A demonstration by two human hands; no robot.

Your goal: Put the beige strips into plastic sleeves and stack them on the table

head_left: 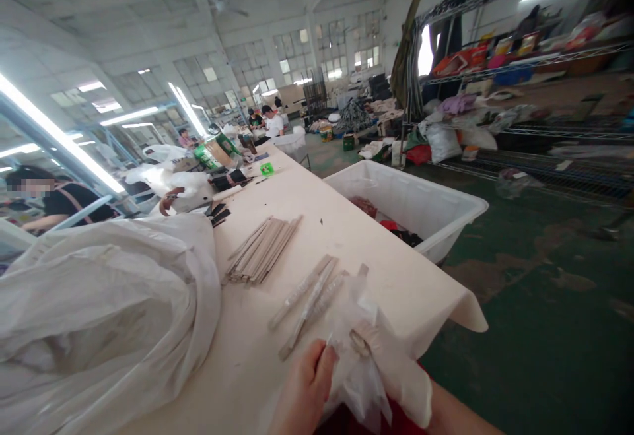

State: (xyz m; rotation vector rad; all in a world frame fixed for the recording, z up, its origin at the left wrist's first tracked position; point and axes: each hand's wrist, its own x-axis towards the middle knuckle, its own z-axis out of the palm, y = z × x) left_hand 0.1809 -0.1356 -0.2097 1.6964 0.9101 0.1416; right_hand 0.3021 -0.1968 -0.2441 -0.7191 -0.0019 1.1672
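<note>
At the near edge of the table, my left hand [308,382] is closed, thumb and fingers pinching the side of a clear plastic bag [351,316]. A white glove covers my right hand [389,359], whose fingers are curled around the crumpled bag from the right. What lies inside the bag is hard to make out. Just beyond it are a few flat grey-beige strips [304,293], some in clear wrapping. Farther up the table lies a pile of several bare strips [265,250] of the same colour.
A large white sack [198,303] covers the table's left side. Beyond the right edge of the table [396,276] stands a white plastic tub [446,204] with fabric inside. A green box [266,169] sits farther along. Wire shelves [545,138] line the right; people work at the left and back.
</note>
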